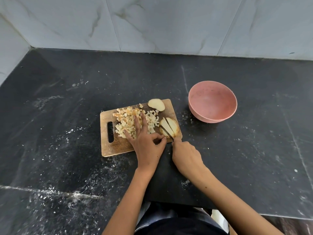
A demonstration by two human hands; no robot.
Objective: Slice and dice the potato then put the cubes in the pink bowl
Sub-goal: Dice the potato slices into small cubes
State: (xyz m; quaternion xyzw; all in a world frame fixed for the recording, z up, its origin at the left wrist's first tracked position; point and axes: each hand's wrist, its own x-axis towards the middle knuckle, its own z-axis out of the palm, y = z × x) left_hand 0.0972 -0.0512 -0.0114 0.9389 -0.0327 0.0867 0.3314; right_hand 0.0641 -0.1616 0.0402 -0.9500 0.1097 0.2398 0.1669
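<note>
The right hand has its grip closed round the handle of a knife, the blade lying across a stack of potato slices at the right end of the wooden cutting board. The left hand lies with its long fingers straight over the heap of potato cubes, while its thumb and forefinger pinch together at the near end of the slices, right beside the blade.

That closeness is the main hazard: a slip on the wet cut face could bring the edge onto the fingertips. The slices sit at the board's very edge, so a hard stroke may push pieces off onto the dark surface, where a few crumbs already lie. The stack could also slide apart and give uneven sticks.

One potato end piece waits at the far edge of the board. The pink bowl stands to the right, apart from the board, with no cubes in it.

No brand, label or writing can be read anywhere.
</note>
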